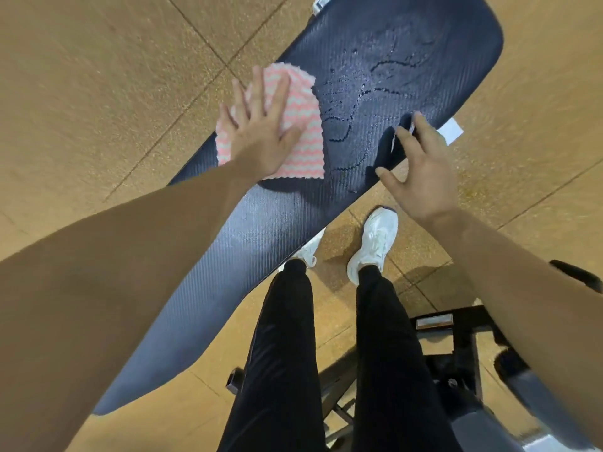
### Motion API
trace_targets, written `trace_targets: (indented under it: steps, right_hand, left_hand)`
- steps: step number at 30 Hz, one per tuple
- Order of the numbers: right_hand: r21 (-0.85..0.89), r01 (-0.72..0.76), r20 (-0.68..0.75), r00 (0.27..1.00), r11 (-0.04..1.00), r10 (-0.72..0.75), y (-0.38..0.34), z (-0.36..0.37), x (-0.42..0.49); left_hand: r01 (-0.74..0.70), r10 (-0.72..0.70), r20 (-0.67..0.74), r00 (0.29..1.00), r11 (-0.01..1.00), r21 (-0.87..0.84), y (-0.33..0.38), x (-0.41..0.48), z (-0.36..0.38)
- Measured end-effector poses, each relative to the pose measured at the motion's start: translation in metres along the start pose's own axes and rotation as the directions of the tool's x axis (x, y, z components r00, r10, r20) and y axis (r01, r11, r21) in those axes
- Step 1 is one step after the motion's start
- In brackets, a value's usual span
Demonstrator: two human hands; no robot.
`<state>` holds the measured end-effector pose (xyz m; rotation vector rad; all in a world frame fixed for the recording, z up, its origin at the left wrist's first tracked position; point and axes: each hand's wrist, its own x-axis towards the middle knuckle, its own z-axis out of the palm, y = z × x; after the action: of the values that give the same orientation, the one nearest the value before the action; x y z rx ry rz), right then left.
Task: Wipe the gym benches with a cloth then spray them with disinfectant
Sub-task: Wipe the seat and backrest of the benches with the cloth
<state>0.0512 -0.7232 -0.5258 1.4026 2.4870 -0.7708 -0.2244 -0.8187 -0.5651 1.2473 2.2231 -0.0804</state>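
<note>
Fingers (260,93) spread flat, left hand (261,138) presses pink-white zigzag cloth (303,132) on wet-streaked bench (391,44).

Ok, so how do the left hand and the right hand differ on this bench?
The left hand lies flat on the pink-and-white cloth, pressing it to the bench pad; the right hand has no cloth. The left hand is at the pad's far side, the right hand at its near edge, fingertips touching the pad directly. Both are bare, fingers spread, on the same pad.
</note>
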Motion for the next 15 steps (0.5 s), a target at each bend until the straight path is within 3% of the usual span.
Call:
trace_targets:
  steps: [5,11,15]
  right_hand:
    - [-0.064,-0.042,0.018,0.999,0.997,0.044,0.018,-0.01,0.034]
    - [-0.154,-0.041,0.01,0.999,0.987,0.043,0.024,-0.013,0.042]
    - [-0.091,-0.029,-0.011,1.0,0.995,0.028,0.03,-0.012,0.044]
  left_hand:
    - [0.065,-0.065,-0.001,0.998,0.998,0.018,0.019,0.013,-0.002]
    - [-0.19,0.187,0.032,0.982,0.976,0.109,0.058,-0.045,0.051]
    - [-0.279,0.278,0.028,0.96,0.941,0.19,0.087,-0.083,0.088]
